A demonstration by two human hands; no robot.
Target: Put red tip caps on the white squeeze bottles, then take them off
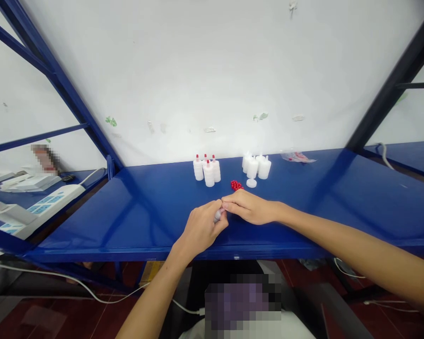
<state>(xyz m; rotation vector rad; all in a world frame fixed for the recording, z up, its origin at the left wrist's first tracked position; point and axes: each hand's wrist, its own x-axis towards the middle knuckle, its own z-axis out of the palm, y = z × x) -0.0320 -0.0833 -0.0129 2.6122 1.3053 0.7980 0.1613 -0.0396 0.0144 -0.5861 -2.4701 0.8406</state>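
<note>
My left hand (202, 226) is closed around a small white squeeze bottle (217, 216), and only part of its body shows between the fingers. Against the bottle's top end, my right hand (250, 207) is pinched shut; whatever its fingertips hold is hidden. Just behind that hand lies a pile of small red caps (236, 185). Several white bottles with red tips (209, 174) stand upright to the left of the pile. To its right are several white bottles with bare nozzles (264, 168), with a flat white round piece (251, 182) in front of them.
The blue table (144, 207) runs back to a white wall. At its rear right lies a clear plastic bag (297, 156) with red bits inside. Blue metal posts (70, 96) rise on the left, beyond which sits a white power strip (47, 207).
</note>
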